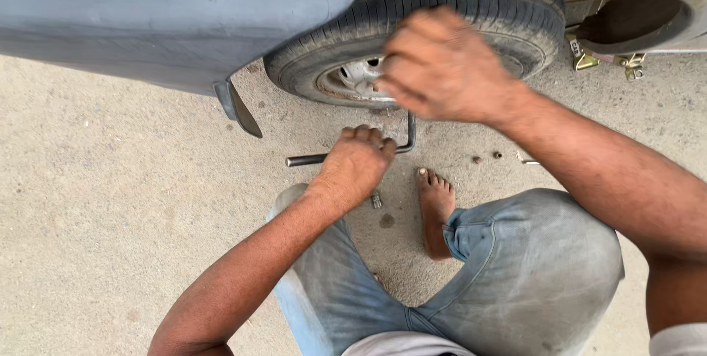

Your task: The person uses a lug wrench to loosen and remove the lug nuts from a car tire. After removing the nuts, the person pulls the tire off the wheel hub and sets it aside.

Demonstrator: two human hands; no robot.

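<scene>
Fingers of the left hand [359,161] wrap tight around the bent grey metal wrench [346,153] under the black rubber car tyre [442,21], while the right hand [442,65] (blurred, grip unclear) covers the wheel's middle, so loosening nuts looks underway, needing a firm turn.

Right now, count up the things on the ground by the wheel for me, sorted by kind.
L-shaped wheel wrench, gripped by the left hand: 1
Loose wheel nuts on the concrete: 3
Tyre with steel rim, right hand at it: 1
Total: 5
</scene>
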